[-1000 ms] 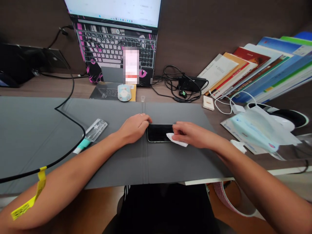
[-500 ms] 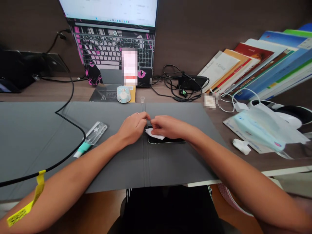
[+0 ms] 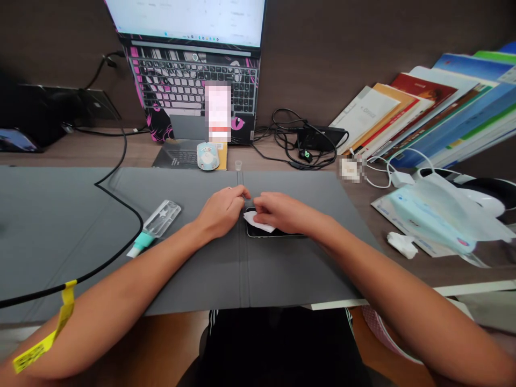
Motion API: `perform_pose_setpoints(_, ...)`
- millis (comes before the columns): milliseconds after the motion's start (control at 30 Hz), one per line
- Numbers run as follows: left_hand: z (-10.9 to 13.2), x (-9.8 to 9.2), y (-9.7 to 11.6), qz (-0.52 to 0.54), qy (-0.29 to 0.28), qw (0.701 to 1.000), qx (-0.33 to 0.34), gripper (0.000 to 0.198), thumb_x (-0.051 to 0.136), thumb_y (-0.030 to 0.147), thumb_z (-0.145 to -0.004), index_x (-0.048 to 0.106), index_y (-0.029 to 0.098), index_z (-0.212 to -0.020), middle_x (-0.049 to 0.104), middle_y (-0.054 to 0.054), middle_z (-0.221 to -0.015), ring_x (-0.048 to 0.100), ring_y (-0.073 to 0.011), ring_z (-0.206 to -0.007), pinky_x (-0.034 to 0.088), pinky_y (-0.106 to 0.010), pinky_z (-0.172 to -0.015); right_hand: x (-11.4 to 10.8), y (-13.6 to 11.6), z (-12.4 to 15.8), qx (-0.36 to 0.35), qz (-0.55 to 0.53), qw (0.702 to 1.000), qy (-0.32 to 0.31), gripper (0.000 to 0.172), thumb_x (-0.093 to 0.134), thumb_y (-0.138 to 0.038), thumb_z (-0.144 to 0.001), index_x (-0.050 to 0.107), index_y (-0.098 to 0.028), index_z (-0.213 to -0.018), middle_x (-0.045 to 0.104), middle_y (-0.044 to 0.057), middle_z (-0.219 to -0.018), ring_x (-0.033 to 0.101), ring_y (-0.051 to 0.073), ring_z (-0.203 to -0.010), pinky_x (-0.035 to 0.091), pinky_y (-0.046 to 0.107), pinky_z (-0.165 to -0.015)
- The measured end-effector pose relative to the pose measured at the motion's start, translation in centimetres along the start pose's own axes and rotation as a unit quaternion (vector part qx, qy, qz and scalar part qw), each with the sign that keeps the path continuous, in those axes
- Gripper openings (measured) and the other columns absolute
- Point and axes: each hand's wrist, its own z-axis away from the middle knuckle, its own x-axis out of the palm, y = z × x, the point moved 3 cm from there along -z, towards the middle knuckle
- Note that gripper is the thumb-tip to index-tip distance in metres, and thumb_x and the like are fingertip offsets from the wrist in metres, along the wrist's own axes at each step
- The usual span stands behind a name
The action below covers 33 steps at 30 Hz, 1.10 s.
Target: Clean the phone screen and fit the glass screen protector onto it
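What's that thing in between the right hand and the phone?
A white tissue: the head view shows it under the fingers of the right hand, over the dark screen of the phone.

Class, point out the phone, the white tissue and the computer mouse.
Phone [image 3: 255,231], head view: lower left of its dark screen.
White tissue [image 3: 250,217], head view: its uncovered left part.
Computer mouse [image 3: 208,157], head view: middle of its top.

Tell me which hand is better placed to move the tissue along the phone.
The right hand, I'd judge: it pinches the tissue over the phone. The left hand, with no tissue showing in it, sits beside the phone's left end.
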Motion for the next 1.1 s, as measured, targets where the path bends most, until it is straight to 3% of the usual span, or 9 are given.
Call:
perform_pose_setpoints(200, 0.1, 0.3, 0.0, 0.002, -0.009, 1.000, 0.001, 0.036, 0.028, 0.026, -0.090, 0.061, 0.020, -0.103, 0.067, -0.005, -0.088, 0.061, -0.0245, -0.091, 0.047, -0.041, -0.083, -0.4, 2.3, 3.9, 0.027, -0.008, 1.000, 0.011, 0.023, 0.056, -0.026, -0.091, 0.043, -0.022, -0.071, 0.047, -0.001, -0.078, 0.046, 0.015, -0.071, 0.031, 0.027, -0.066)
perform_pose_setpoints(333, 0.1, 0.4, 0.1, -0.001, -0.010, 1.000, -0.001, 0.036, 0.028, 0.025, -0.090, 0.061, 0.020, -0.103, 0.067, -0.005, -0.089, 0.061, -0.0241, -0.092, 0.047, -0.040, -0.083, -0.4, 2.7, 4.9, 0.041, -0.006, 0.999, 0.018, 0.025, 0.054, -0.026, -0.091, 0.042, -0.022, -0.070, 0.047, -0.001, -0.077, 0.045, 0.015, -0.068, 0.031, 0.028, -0.065)
perform_pose_setpoints(700, 0.0, 0.3, 0.1, -0.015, -0.018, 1.000, -0.002, 0.034, 0.027, 0.025, -0.090, 0.060, 0.022, -0.100, 0.068, -0.005, -0.089, 0.060, -0.0249, -0.091, 0.047, -0.039, -0.083, 0.5, -0.7, 0.0, 0.028, 0.020, 0.999, 0.029, 0.022, 0.060, -0.022, -0.092, 0.047, -0.021, -0.074, 0.056, 0.002, -0.080, 0.050, 0.017, -0.077, 0.030, 0.028, -0.067)
perform_pose_setpoints(967, 0.0, 0.2, -0.1, -0.033, -0.010, 0.999, -0.022, 0.027, 0.027, 0.026, -0.088, 0.054, 0.022, -0.089, 0.066, -0.008, -0.090, 0.059, -0.0272, -0.088, 0.044, -0.042, -0.080, 0.5, -1.4, -1.8, 0.029, 0.029, 0.998, 0.045, 0.016, 0.062, -0.021, -0.091, 0.054, -0.020, -0.077, 0.062, 0.004, -0.084, 0.052, 0.018, -0.079, 0.030, 0.029, -0.068)
perform_pose_setpoints(1100, 0.0, 0.2, -0.1, -0.031, -0.013, 0.999, -0.020, 0.031, 0.027, 0.026, -0.088, 0.057, 0.021, -0.094, 0.067, -0.007, -0.093, 0.060, -0.0266, -0.091, 0.044, -0.041, -0.080, 0.1, -0.7, -1.6, 0.035, 0.021, 0.998, 0.043, 0.019, 0.063, -0.021, -0.090, 0.052, -0.021, -0.075, 0.061, 0.003, -0.081, 0.052, 0.017, -0.076, 0.030, 0.028, -0.067)
